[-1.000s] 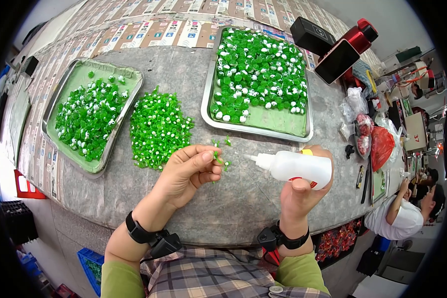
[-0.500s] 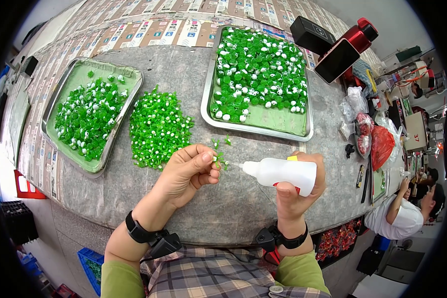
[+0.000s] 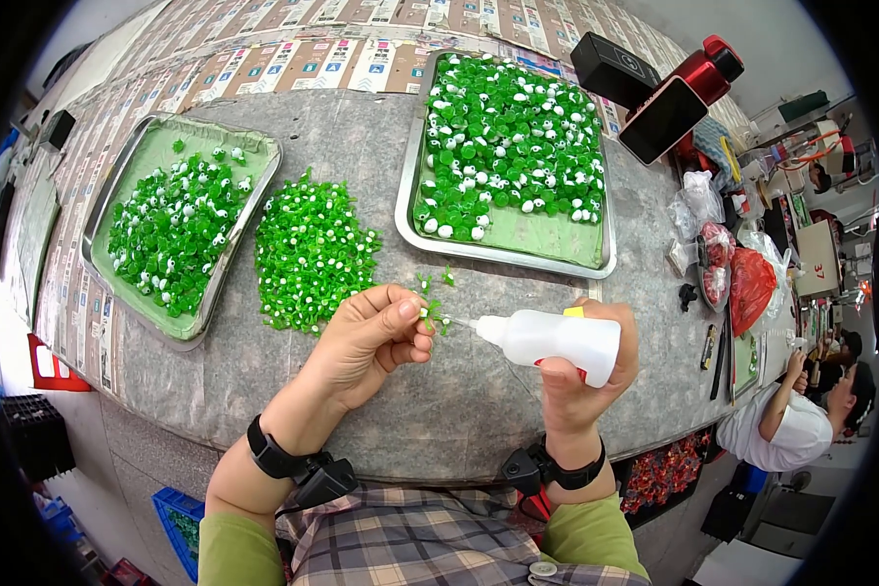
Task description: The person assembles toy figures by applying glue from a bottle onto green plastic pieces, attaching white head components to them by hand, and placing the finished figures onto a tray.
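Between thumb and fingertips, my left hand [image 3: 376, 330] pinches a small green plastic piece [image 3: 434, 313]. My right hand [image 3: 596, 356] is wrapped round a white squeeze bottle [image 3: 552, 342], tipped on its side with its thin nozzle pointing left. The nozzle tip is right by the green piece; whether they touch I cannot tell. Just beyond my left fingertips, a loose green piece [image 3: 447, 276] lies on the table. A heap of small green pieces with pale spots [image 3: 317, 254] spreads to the left of my hands.
A metal tray [image 3: 506, 262] of green and white pieces stands at the back, another tray [image 3: 200, 327] at the left. A phone [image 3: 664, 119] leans on a red bottle [image 3: 715, 70] beside a black box [image 3: 610, 68]. Red bags [image 3: 752, 288] lie right; a person [image 3: 801, 415] sits beyond.
The squeeze bottle in my right hand has shifted very slightly left, its nozzle now nearer the green piece. My left hand has stayed in place.
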Available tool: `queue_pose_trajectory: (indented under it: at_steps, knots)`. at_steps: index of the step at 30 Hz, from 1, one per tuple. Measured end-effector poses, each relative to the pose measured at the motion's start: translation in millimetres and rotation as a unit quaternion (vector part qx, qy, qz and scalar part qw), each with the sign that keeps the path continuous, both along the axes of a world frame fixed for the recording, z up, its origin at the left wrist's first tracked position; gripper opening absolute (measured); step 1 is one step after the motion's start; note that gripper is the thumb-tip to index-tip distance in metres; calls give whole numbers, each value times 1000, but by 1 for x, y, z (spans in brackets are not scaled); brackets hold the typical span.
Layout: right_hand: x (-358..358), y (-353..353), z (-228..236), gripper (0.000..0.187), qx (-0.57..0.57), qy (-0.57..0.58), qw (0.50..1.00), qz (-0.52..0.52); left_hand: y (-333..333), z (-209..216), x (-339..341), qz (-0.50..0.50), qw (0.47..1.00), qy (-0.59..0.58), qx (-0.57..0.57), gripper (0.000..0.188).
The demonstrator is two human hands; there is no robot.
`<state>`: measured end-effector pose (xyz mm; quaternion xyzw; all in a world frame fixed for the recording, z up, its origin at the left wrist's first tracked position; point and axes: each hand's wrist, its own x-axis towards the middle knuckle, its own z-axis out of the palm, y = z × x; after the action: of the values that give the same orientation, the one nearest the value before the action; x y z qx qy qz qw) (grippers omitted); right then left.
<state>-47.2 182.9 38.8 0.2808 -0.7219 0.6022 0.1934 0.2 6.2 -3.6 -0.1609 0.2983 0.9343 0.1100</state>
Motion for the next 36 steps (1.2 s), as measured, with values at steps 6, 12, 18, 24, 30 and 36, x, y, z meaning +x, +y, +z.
queue_pose_trajectory:
  at_steps: [6,12,18,24,30,36]
  knots:
    - [0,3,-2,45,-47,-28,998,-8,-1,-1,0,2,1000,-6,-1,14]
    - [0,4,-4,47,-31,-30,999,-21,-1,-1,0,-2,1000,-9,-3,14]
    - [-3,7,-7,47,-39,17,999,-15,-1,-2,0,6,1000,1,-12,14]
    - [-1,6,-4,46,-35,-14,999,21,2,0,0,35,996,34,-76,13]
    - [-1,6,-4,44,-36,-16,999,15,2,0,0,42,993,51,-94,14]
    - [-1,4,-4,43,-26,-35,999,15,0,0,1,44,993,59,-89,13]
